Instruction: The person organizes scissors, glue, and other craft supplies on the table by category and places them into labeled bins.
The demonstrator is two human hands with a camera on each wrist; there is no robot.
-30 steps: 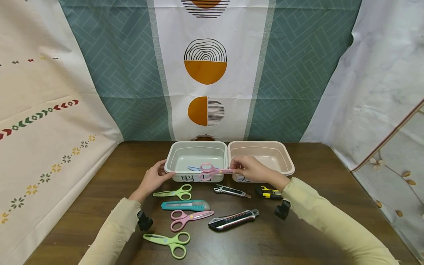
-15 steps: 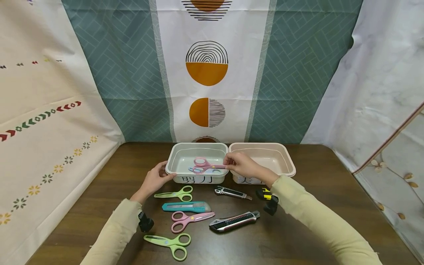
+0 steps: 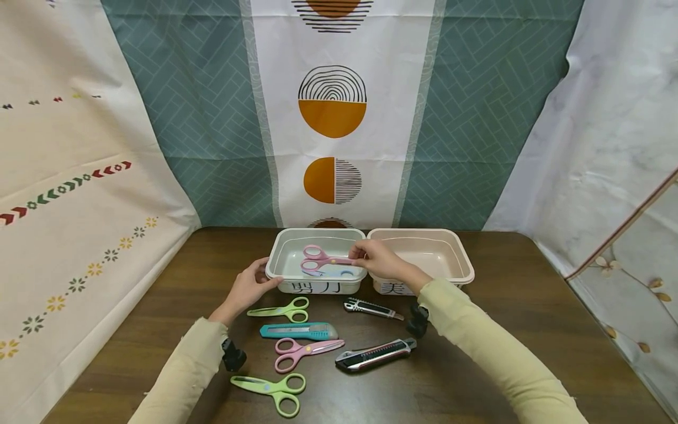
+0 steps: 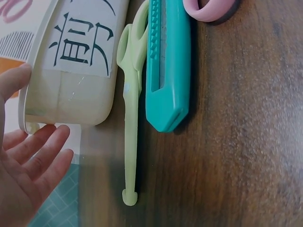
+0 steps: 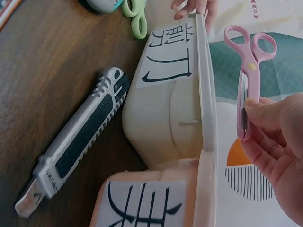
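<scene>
My right hand (image 3: pixel 378 258) pinches a pair of pink scissors (image 5: pixel 249 71) by the blade end, handles pointing left. In the head view these scissors are over the pale green bin (image 3: pixel 318 287), and the right wrist view has them above its rim. Something light blue (image 3: pixel 346 272) lies inside that bin, partly hidden. At the bin's left front corner my left hand (image 3: pixel 249 288) holds the rim; the left wrist view has the thumb on one side and the fingers on the other.
A beige bin (image 3: pixel 461 271) adjoins on the right. In front lie green scissors (image 3: pixel 286 309), a teal box cutter (image 3: pixel 299 331), more pink scissors (image 3: pixel 304 351), more green scissors (image 3: pixel 272 387), a silver box cutter (image 3: pixel 373 308) and a larger black-and-silver one (image 3: pixel 376 355).
My right hand has moved left with the pink scissors, from the bin's front edge to over its inside. My left hand has stayed at the rim. The view has shifted slightly.
</scene>
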